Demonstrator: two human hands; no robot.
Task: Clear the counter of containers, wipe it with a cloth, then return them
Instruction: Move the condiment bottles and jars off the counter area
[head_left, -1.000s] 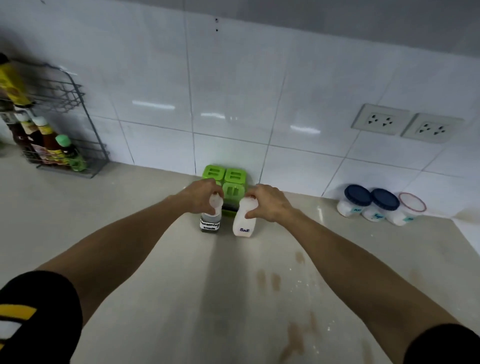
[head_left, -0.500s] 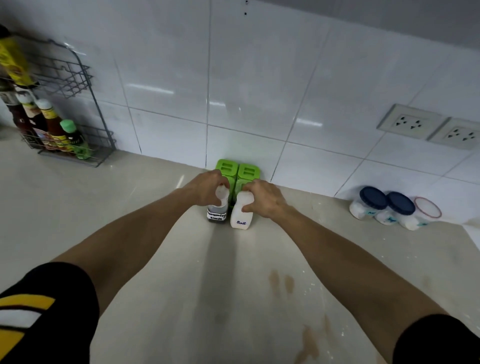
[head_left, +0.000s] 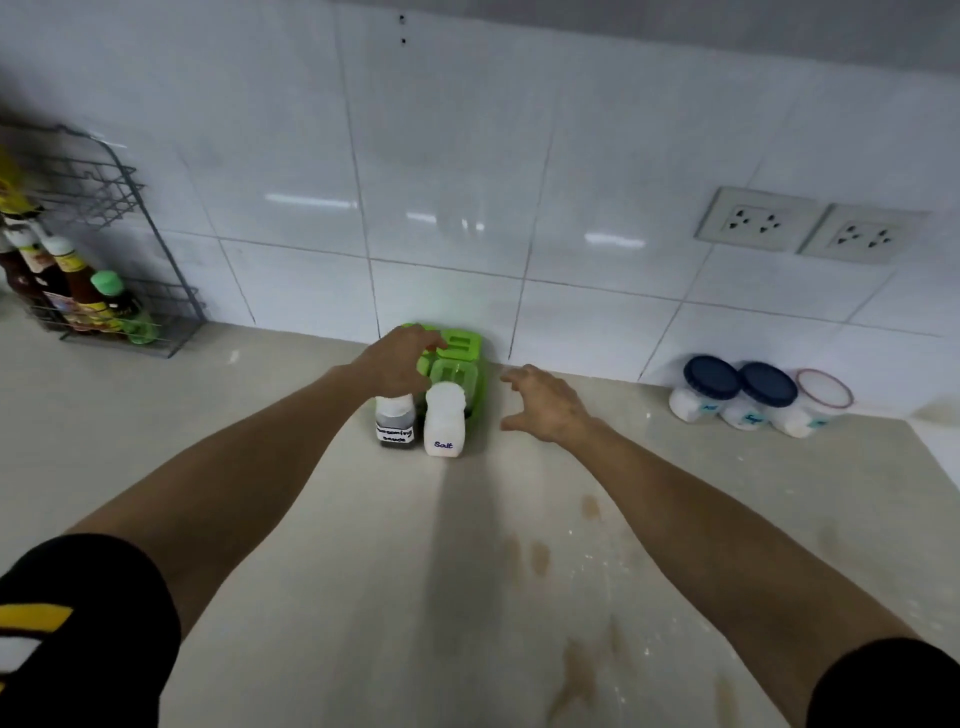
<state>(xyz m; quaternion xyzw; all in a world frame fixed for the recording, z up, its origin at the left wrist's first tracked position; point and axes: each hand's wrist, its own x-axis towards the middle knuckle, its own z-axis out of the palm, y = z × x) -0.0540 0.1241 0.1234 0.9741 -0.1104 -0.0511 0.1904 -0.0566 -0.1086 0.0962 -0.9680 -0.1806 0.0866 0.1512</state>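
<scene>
Left hand (head_left: 397, 364) curled over green plastic box (head_left: 457, 371), grip unclear | right hand (head_left: 545, 402) spread, empty, beside it | white salt bottle (head_left: 443, 421), seasoning jar (head_left: 396, 423) upright under left fingers, glossy counter (head_left: 363, 571)

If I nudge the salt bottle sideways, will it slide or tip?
The salt bottle stands tall on a narrow base, so a push near its cap would probably tip it. It looks like light plastic. The seasoning bottle close on its left may block a leftward slide.
</scene>
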